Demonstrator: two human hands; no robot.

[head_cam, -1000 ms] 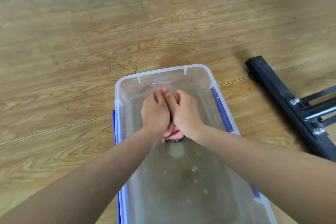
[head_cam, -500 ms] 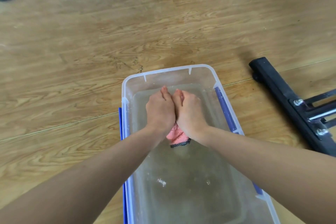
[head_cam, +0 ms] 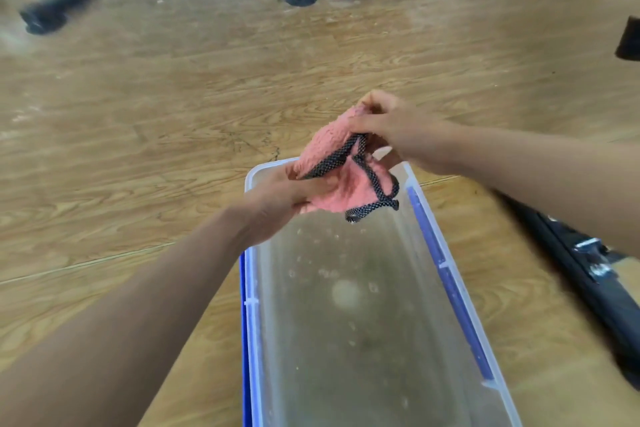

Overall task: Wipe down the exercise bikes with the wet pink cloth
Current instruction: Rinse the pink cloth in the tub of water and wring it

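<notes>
Seemingly cloudy water [head_cam: 349, 340] in tub [head_cam: 447, 267]; pink cloth [head_cam: 325, 146], submerged earlier, now raised, gripped by fingers [head_cam: 313, 188] of left hand [head_cam: 277, 199] and right hand [head_cam: 393, 123].

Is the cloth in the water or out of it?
Out. The left hand and right hand hold the cloth bunched above the tub; its trim hangs clear of water.

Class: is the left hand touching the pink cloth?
Touching. The head view shows the left hand gripping the pink cloth, fingers curled round its lower part.

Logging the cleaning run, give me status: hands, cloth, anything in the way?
Left hand, right hand: both hold the pink cloth over the tub. Wiping not yet begun. Nothing in the way.
</notes>
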